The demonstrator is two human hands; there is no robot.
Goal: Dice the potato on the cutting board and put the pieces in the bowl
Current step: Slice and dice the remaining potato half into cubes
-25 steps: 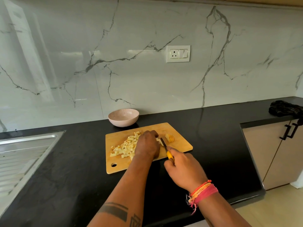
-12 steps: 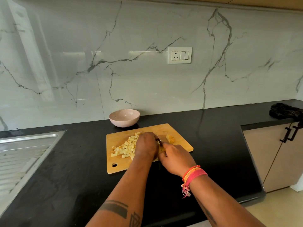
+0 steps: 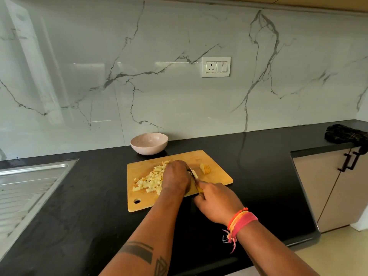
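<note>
Since half a second ago the right hand (image 3: 216, 202) has drawn back toward the near edge of the cutting board (image 3: 216, 177), and more of the knife (image 3: 194, 174) blade shows.

Left to right: steel sink drainer (image 3: 29, 186) at the far left, set into the black surface (image 3: 89, 206); a wide bare stretch of surface lies between it and the board. One pink bowl (image 3: 149, 143) stands just behind the board's far left corner, apart from it, with no pieces visible in it. One board, hanging hole (image 3: 137, 201) at near left. One heap of diced potato pieces (image 3: 150, 181) left of centre, too many to count. Left hand (image 3: 176, 176) curled, knuckles up, covering what it presses; whether it grips potato cannot be told. Right hand wrapped round the knife's yellow handle, blade beside the left hand. One uncut potato chunk (image 3: 205, 168) lies alone right of the blade. Bare surface beyond the board's right edge; one dark cloth (image 3: 346, 134) far right.
</note>
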